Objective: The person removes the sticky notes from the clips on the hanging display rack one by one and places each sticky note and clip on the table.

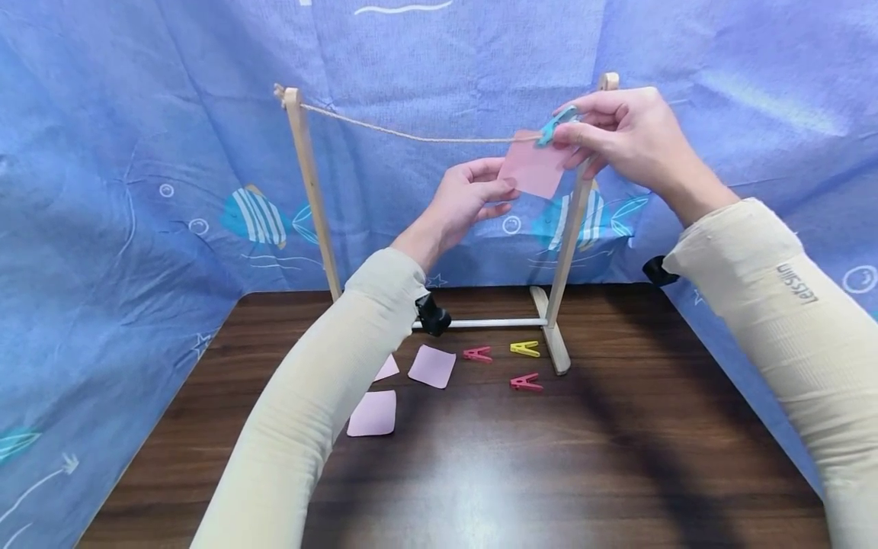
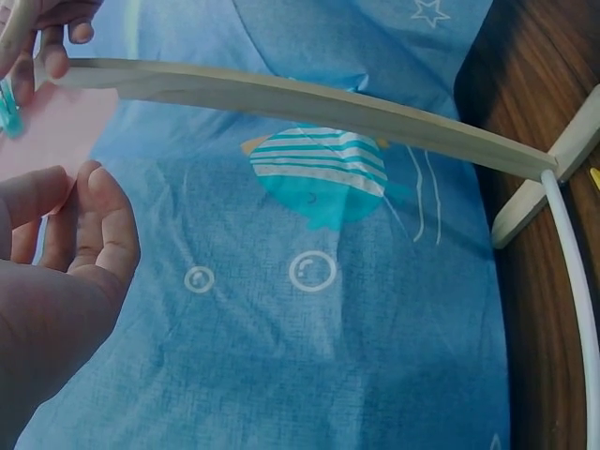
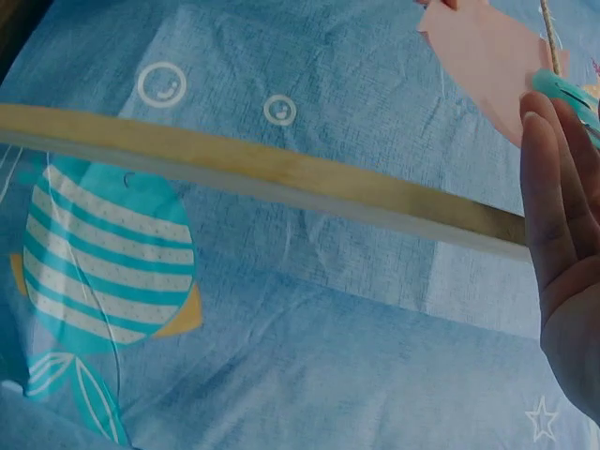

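Observation:
A pink square of paper [image 1: 533,169] hangs at the right part of a string [image 1: 439,140]. My left hand [image 1: 473,194] pinches its lower left corner between thumb and fingers. With thumb and fingers my right hand [image 1: 620,133] holds a light blue clothespin [image 1: 557,126], whose tip sits over the string at the paper's upper edge. In the left wrist view the paper [image 2: 61,131] reaches up toward the other hand. The clothespin [image 3: 560,89] shows at the right edge of the right wrist view, partly hidden by fingers.
The string spans a left wooden post [image 1: 312,183] and a right wooden post [image 1: 572,221]. On the brown table [image 1: 549,473] lie several paper squares, among them a pinkish one [image 1: 432,366], two red clothespins [image 1: 526,382] and a yellow clothespin [image 1: 524,348]. A blue curtain [image 1: 425,61] stands behind.

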Motion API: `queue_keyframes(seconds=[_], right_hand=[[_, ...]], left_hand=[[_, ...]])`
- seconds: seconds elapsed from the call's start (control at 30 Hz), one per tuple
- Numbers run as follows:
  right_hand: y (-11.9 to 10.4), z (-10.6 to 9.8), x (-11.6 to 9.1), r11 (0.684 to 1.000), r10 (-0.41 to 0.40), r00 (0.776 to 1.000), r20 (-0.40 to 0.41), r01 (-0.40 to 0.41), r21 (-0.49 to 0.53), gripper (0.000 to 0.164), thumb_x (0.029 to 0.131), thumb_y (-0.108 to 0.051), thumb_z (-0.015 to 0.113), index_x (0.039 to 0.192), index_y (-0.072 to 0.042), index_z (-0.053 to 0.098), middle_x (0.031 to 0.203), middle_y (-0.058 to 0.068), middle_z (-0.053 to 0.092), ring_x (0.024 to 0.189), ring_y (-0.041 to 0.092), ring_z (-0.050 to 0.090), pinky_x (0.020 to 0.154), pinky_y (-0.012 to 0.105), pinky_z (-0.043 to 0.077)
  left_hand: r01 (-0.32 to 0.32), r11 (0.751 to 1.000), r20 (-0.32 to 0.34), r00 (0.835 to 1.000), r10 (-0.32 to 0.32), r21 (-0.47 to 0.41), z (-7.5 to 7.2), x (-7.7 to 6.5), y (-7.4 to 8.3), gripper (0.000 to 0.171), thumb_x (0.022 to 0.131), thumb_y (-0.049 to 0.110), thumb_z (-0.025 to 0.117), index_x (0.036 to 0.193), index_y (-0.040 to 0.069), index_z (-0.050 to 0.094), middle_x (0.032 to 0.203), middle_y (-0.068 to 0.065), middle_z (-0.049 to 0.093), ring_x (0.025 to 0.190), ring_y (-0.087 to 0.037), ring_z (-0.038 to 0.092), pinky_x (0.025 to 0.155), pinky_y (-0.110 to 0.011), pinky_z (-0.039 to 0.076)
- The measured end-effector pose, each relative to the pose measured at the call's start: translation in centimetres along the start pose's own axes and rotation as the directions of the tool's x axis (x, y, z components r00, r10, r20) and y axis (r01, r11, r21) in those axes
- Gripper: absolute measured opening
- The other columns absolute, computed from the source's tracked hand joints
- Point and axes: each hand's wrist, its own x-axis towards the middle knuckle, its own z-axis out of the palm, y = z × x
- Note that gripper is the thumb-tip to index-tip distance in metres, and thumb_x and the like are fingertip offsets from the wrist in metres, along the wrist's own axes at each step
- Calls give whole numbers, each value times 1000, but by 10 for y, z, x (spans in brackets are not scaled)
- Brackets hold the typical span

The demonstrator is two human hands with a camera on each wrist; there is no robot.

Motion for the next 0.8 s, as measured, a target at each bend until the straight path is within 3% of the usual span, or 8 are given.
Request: queue_keyframes(seconds=[0.1, 0.33, 0.53, 0.67, 0.8], right_hand=[[0, 1, -1, 1000, -2, 999, -33, 2, 5, 28, 94, -19, 75, 111, 3, 74, 88, 7, 77, 68, 16, 74, 52, 26, 57], [-2, 5, -1, 998, -38, 994, -104, 42, 37, 24, 97, -18, 70, 111, 0, 66, 92, 10, 76, 69, 18, 74, 51, 26, 56], [-1, 8, -3, 993, -90, 986, -137, 100, 67, 26, 99, -17, 66, 118, -1, 64, 92, 11, 76, 68, 18, 73, 51, 25, 57], [1, 8, -4, 978, -111, 980, -166, 137, 159, 25, 99, -15, 65, 119, 0, 65, 90, 11, 76, 66, 18, 73, 51, 25, 56], [4, 6, -5, 937, -109, 972, -209, 171, 305, 22, 96, -9, 68, 114, 3, 66, 85, 15, 75, 62, 21, 72, 48, 26, 55]], left_hand=[[4, 1000, -3, 1000, -4, -6, 1, -1, 3, 31, 96, -4, 66, 127, -2, 65, 102, -11, 70, 87, -20, 69, 76, -30, 59], [1, 1000, -3, 1000, -1, -11, 0, -3, 4, 31, 96, -3, 67, 127, -1, 66, 105, -14, 71, 86, -21, 70, 97, -45, 55], [1, 1000, 18, 1000, 0, -11, -2, -7, 3, 30, 96, -2, 67, 126, -1, 66, 108, -16, 71, 85, -21, 71, 84, -35, 60], [-10, 1000, 25, 1000, 10, 0, -4, -12, 5, 31, 96, -2, 66, 127, -2, 65, 108, -16, 71, 87, -22, 71, 87, -37, 60], [-17, 1000, 29, 999, 17, 16, -9, -15, 6, 32, 97, -3, 66, 129, -2, 64, 108, -16, 71, 91, -25, 71, 88, -38, 59]])
